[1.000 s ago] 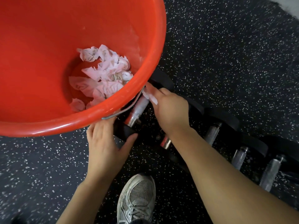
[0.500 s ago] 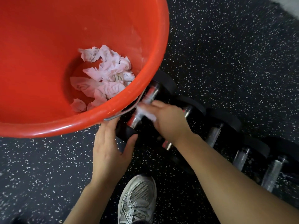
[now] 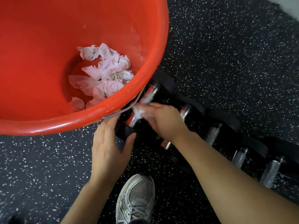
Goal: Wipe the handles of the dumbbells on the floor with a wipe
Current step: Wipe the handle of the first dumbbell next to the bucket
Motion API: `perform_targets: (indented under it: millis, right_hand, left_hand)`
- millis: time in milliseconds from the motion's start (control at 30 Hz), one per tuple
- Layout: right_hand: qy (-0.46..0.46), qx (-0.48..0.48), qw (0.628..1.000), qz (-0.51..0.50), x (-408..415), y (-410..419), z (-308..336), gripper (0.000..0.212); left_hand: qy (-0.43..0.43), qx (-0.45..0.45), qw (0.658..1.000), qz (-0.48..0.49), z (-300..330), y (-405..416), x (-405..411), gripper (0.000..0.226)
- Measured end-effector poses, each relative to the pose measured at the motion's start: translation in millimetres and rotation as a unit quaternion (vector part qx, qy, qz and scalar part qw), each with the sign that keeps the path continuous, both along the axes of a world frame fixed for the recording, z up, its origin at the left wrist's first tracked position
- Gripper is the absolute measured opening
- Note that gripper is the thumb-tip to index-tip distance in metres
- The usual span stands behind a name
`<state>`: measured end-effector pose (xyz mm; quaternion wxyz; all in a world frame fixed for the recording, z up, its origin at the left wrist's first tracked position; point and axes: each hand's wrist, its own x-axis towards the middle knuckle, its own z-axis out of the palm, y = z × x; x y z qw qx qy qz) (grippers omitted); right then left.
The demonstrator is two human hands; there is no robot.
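A row of black dumbbells with chrome handles lies on the speckled floor. The leftmost dumbbell (image 3: 151,92) sits right beside the red bucket. My right hand (image 3: 163,120) holds a white wipe (image 3: 140,111) against this dumbbell's chrome handle, fingers curled round the wipe. My left hand (image 3: 107,146) grips the near black end (image 3: 124,132) of the same dumbbell, thumb on one side and fingers on the other. More dumbbells (image 3: 213,133) stretch to the lower right.
A large red bucket (image 3: 153,65) fills the upper left, with several crumpled used wipes (image 3: 106,78) at its bottom and a wire handle at its rim. My grey sneaker (image 3: 135,199) stands at the bottom centre. Dark speckled floor (image 3: 234,54) lies beyond.
My right hand slid the wipe down the handle from the far end toward the near end. My left hand kept its grip on the dumbbell's near end.
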<state>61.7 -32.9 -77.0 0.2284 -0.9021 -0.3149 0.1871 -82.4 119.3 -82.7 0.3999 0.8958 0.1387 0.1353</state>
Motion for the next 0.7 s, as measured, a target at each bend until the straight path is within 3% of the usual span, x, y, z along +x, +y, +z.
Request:
perform_targets:
  millis: [100, 167, 367, 467, 600, 700]
  right_hand:
    - [0.002, 0.012, 0.991, -0.135, 7, 3, -5, 0.041]
    - [0.017, 0.028, 0.988, -0.150, 3, 3, -8, 0.040]
    - [0.137, 0.052, 0.989, 0.002, -21, 2, -11, 0.041]
    - [0.084, 0.041, 0.995, -0.034, -11, 4, -11, 0.038]
    - [0.042, 0.060, 0.972, -0.225, 9, 9, -8, 0.036]
    - [0.037, 0.043, 0.980, -0.191, 3, 16, -7, 0.033]
  left_hand:
    - [0.005, -0.002, 1.000, 0.002, 1, 0, 1, 0.071]
    - [0.007, -0.001, 1.000, 0.001, 0, 1, 1, 0.071]
    - [0.004, -0.002, 1.000, 0.001, 0, 1, 1, 0.071]
    - [0.003, 0.005, 1.000, -0.006, 0, 1, 2, 0.070]
    - [-0.002, 0.017, 0.999, -0.026, 0, 2, 2, 0.068]
    - [-0.002, 0.027, 0.999, -0.034, -4, 3, 1, 0.063]
